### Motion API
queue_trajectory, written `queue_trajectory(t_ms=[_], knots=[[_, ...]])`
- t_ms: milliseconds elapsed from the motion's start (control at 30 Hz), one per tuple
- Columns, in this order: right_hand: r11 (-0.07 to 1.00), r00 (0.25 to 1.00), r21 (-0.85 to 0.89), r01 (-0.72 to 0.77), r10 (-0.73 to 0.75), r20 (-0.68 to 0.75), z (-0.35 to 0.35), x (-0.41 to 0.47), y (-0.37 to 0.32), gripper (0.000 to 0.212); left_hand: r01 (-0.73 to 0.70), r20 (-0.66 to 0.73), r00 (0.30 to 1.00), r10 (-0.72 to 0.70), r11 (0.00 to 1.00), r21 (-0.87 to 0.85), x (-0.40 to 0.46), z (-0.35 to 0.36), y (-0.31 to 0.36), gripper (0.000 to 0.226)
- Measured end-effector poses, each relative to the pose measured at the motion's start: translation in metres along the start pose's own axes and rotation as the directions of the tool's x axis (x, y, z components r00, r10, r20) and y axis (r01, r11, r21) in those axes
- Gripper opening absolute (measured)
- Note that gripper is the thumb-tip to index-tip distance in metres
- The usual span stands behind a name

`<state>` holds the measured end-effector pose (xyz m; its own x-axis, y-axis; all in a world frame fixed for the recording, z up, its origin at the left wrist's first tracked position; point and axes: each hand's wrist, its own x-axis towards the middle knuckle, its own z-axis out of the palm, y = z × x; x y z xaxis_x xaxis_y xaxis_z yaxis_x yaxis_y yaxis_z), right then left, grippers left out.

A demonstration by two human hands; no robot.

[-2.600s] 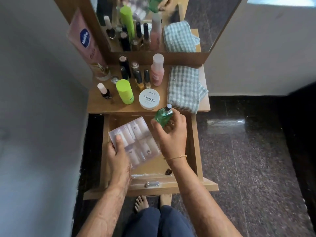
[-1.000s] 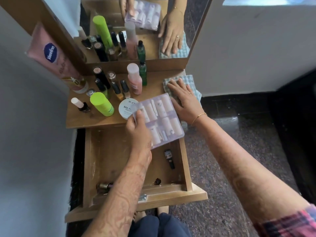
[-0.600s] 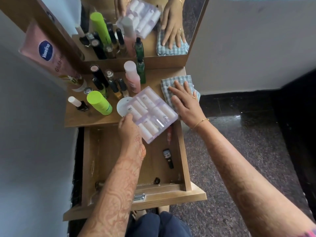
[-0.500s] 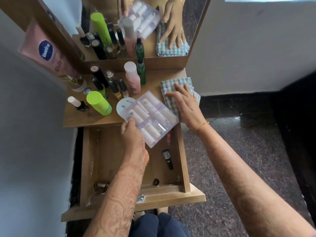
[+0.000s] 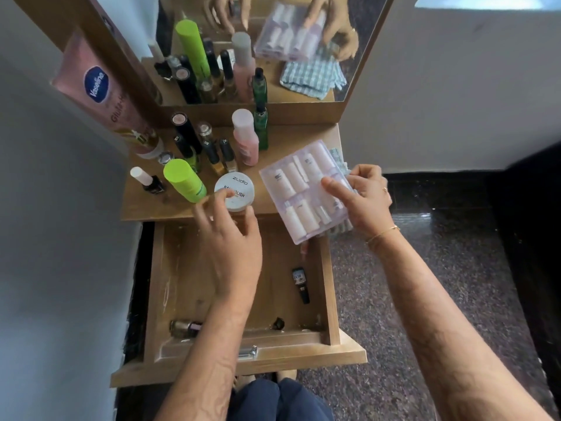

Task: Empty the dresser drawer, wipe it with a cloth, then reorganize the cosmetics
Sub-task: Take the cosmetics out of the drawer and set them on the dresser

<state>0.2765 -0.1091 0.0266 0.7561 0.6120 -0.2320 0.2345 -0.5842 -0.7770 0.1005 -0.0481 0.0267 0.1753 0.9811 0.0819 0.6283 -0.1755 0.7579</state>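
1. While the right hand (image 5: 362, 202) curls its fingers and thumb round the right edge of a clear plastic compartment box of pale nail pieces (image 5: 306, 191), the box lies tilted at the right front corner of the wooden dresser top (image 5: 161, 208), overhanging the open drawer.
2. Under the box, a blue-and-white checked cloth (image 5: 341, 161) shows only as slivers at the dresser top's right edge.
3. With fingers spread and loose, the left hand (image 5: 230, 238) hovers above the drawer's back edge; one fingertip touches the lid of a round white jar printed "NAIL POLISH" (image 5: 235, 192) near the dresser top's front edge.
4. Left of the jar stand a lime-green cylindrical bottle (image 5: 183, 180) and a small black nail polish bottle with a white cap (image 5: 147, 180).
5. Behind them, toward the mirror (image 5: 273, 41), stand several dark slim bottles, a pink bottle with a pale cap (image 5: 246, 136) and a green glass bottle with a black cap (image 5: 261, 126).
6. A pink Vaseline tube (image 5: 106, 95) leans at the back left corner.
7. Inside the light wooden drawer (image 5: 182, 268) lie a black tube with white print (image 5: 300, 284) near the right wall, a brownish nail polish bottle (image 5: 183, 328) at the front left corner, and a small dark item I cannot identify by the front wall.
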Motion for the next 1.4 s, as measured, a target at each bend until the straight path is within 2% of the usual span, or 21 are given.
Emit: queue_trajectory(t_ms=[100,200,333,467,567,667,767,867,1033,1167,1400], knots=[[0.996,0.996,0.048,-0.079,0.08,-0.034,-0.007,-0.01,0.007,0.042,-0.034,0.097,0.995,0.005,0.952,0.305,0.009,0.004,-0.002,0.057],[0.975,0.992,0.188,-0.119,0.123,-0.01,0.0,-0.022,0.018,0.033,-0.036,0.162,0.986,-0.037,0.905,0.423,0.022,0.011,0.001,0.063],[0.972,0.991,0.199,-0.129,0.132,-0.004,0.017,-0.038,0.021,0.052,-0.055,0.175,0.984,-0.035,0.872,0.487,0.031,0.017,-0.003,0.056],[0.995,0.997,0.084,-0.056,0.061,-0.053,0.028,-0.042,0.008,0.045,-0.056,0.162,0.987,-0.025,0.879,0.474,0.036,0.02,-0.004,0.053],[0.999,0.999,0.015,-0.031,0.032,-0.038,0.038,-0.042,-0.001,0.039,-0.062,0.158,0.987,-0.01,0.896,0.44,0.036,0.015,-0.007,0.052],[0.997,0.998,0.045,-0.058,0.058,-0.009,0.048,-0.042,-0.004,0.033,-0.088,0.126,0.991,0.038,0.903,0.42,0.03,0.003,-0.006,0.047],[0.996,0.999,0.085,-0.031,0.034,-0.031,0.056,-0.047,-0.014,0.038,-0.165,0.14,0.982,0.124,0.93,0.329,0.021,-0.008,0.002,0.043],[0.988,0.997,0.15,-0.038,0.047,-0.055,0.065,-0.051,-0.023,0.041,-0.259,0.215,0.953,0.212,0.939,0.225,0.018,-0.007,0.008,0.047],[0.984,0.999,0.17,-0.047,0.05,-0.011,0.068,-0.051,-0.026,0.06,-0.286,0.306,0.927,0.218,0.937,0.198,0.025,0.007,0.005,0.058],[0.999,0.996,0.032,-0.002,-0.001,0.091,0.063,-0.052,-0.019,0.074,-0.301,0.348,0.911,0.22,0.933,0.198,0.029,0.012,-0.005,0.065],[0.968,0.993,-0.22,0.122,-0.12,0.021,0.06,-0.048,-0.012,0.061,-0.304,0.341,0.912,0.228,0.934,0.189,0.035,0.018,-0.008,0.067]])
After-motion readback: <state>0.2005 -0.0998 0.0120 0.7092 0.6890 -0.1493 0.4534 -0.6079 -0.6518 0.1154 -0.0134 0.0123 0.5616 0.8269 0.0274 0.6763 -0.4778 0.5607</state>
